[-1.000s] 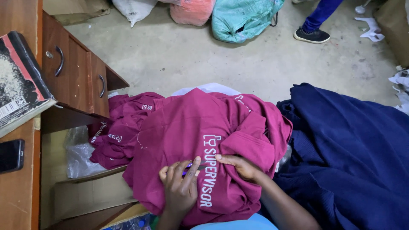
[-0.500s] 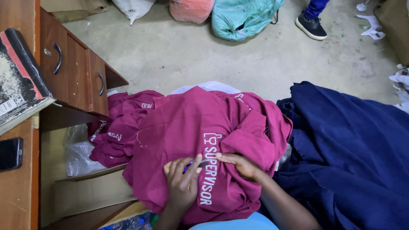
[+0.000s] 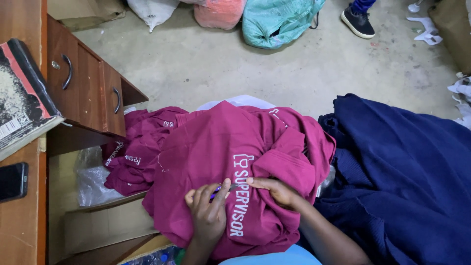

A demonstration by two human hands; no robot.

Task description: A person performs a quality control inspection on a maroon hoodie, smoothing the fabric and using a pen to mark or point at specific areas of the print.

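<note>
- Head view, looking down: a maroon shirt [image 3: 230,162] with white lettering lies bunched across the person's lap, low and centre in the picture
- The left hand [image 3: 208,211] rests flat on the shirt, fingers [image 3: 196,196] spread and lightly curled, pressing the cloth beside the lettering
- Something small and blue-purple [image 3: 216,190] peeks out between the left fingers; too hidden to tell what it is, or whether the hand really grips it
- The right hand [image 3: 277,190] comes in from the right, fingers drawn together and stretched to the left, tips pinching or pressing a fold of the shirt right at the lettering
- The two hands nearly meet over the white print, fingertips just beside each other
- More maroon garments [image 3: 135,157] are heaped to the left of the shirt, over a crumpled clear plastic bag [image 3: 91,179]
- A large navy blue cloth [image 3: 402,181] is piled on the right, touching the maroon shirt
- On the left stands a wooden desk [image 3: 88,93] with drawers and metal handles; a book [image 3: 22,98] and a dark phone [image 3: 12,181] lie on its top
- Far off on the concrete floor [image 3: 274,73]: a white sack [image 3: 152,12], an orange sack [image 3: 218,12] and a teal sack [image 3: 279,22]
- Another person's dark shoe [image 3: 358,22] shows at the top edge, well apart from the hands
</note>
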